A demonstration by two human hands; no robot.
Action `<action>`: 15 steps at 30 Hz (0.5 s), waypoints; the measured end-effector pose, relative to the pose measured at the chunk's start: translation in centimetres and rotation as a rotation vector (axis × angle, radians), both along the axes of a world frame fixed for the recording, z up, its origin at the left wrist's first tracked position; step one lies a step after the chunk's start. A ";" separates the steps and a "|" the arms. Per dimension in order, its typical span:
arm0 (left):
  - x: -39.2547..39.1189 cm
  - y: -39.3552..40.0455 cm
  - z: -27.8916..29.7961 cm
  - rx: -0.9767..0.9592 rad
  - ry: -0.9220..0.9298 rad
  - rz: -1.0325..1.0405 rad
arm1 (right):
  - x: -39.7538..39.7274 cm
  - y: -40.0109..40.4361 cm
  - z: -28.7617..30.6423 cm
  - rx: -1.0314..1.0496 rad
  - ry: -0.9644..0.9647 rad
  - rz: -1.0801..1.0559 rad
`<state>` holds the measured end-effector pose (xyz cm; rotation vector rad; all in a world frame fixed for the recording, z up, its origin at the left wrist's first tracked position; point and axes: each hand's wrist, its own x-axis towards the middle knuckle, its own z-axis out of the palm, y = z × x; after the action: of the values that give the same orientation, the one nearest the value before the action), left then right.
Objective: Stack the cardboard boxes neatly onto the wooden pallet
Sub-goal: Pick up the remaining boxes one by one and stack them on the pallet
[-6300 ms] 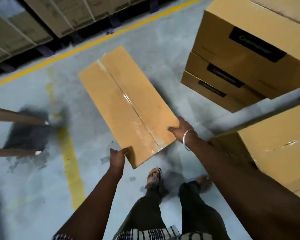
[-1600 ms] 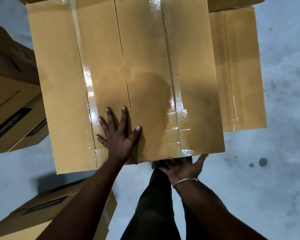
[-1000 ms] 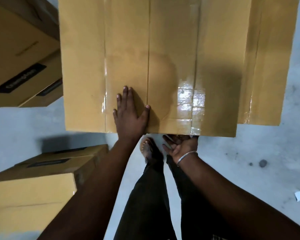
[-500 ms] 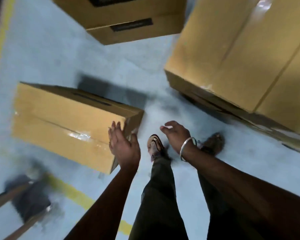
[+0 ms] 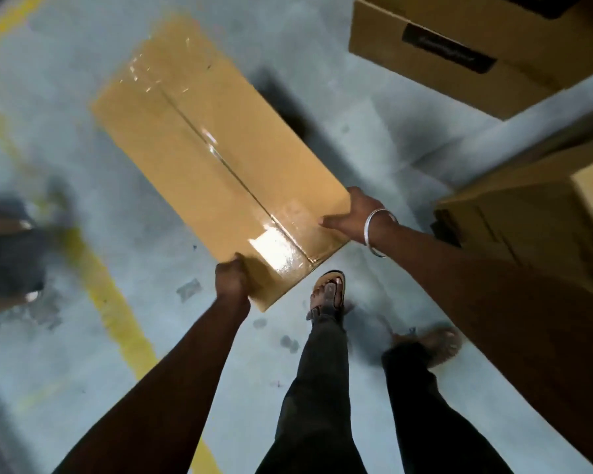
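The long cardboard box [image 5: 220, 159] is held above the grey floor [image 5: 374, 131], its taped seam running from 11 o'clock down to 5 o'clock. The left hand [image 5: 231, 278] grips its near left corner and the right hand [image 5: 356, 215] its near right corner, fingers curled over the edges. Its far end is blurred, and the stacked boxes [image 5: 459, 53] at 1 o'clock are cut off.
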<state>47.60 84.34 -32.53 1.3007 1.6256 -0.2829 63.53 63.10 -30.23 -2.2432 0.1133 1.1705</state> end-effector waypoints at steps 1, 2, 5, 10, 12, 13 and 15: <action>-0.1 0.1 0.0 0.000 -0.036 0.044 | 0.1 0.2 -0.3 -0.008 -0.003 0.001; -0.2 0.0 0.3 0.018 -0.053 0.059 | 0.2 0.5 -0.4 -0.012 -0.003 0.001; -1.2 -0.4 2.2 0.072 -0.098 0.022 | 0.1 0.8 0.1 -0.001 0.020 -0.031; -4.5 0.3 7.9 0.143 -0.117 -0.138 | -2.2 -0.6 4.8 0.162 0.133 -0.176; -5.5 0.4 11.2 0.134 -0.136 -0.140 | -2.9 -1.5 7.7 0.184 0.098 -0.208; -5.9 0.1 12.8 0.142 -0.142 -0.146 | -3.5 -1.9 9.4 0.221 0.116 -0.225; -6.2 -1.0 17.1 0.165 -0.158 -0.168 | -4.4 -3.2 13.5 0.299 0.168 -0.240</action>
<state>41.39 83.35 -15.42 1.5494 1.4323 -0.1454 59.10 59.88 -16.70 -1.8156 0.2499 1.1582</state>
